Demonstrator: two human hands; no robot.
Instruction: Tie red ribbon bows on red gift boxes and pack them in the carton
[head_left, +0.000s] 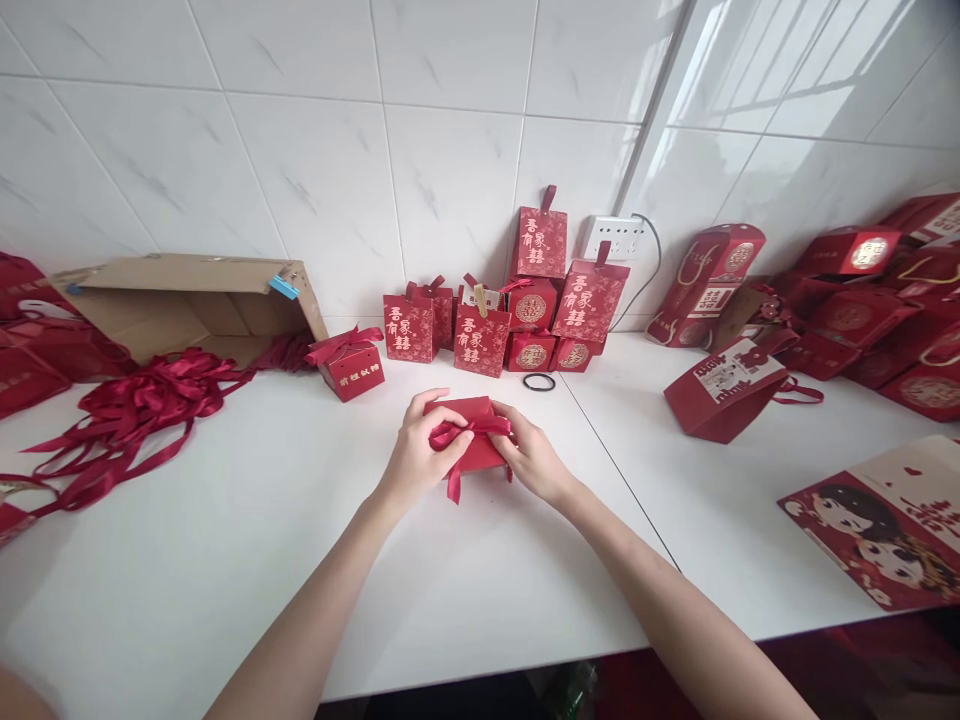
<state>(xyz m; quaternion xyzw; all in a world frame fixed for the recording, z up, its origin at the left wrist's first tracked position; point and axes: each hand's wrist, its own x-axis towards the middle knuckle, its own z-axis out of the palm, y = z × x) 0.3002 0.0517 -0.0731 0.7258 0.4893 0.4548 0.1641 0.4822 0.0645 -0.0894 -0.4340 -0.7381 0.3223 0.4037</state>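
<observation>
A small red gift box stands on the white table in front of me. Across its top runs a dark red ribbon, tied in a bow, with tails hanging down the front. My left hand pinches the bow's left loop between thumb and fingers. On the other side, my right hand grips the right loop, its fingers partly hidden behind the box. Just behind and left sits another red box with a ribbon bow and gold characters.
A cardboard box lies open on its side at the back left, beside a heap of red ribbons. Several red gift boxes stand by the wall. A black ring, a tilted red box and a printed bag lie rightward.
</observation>
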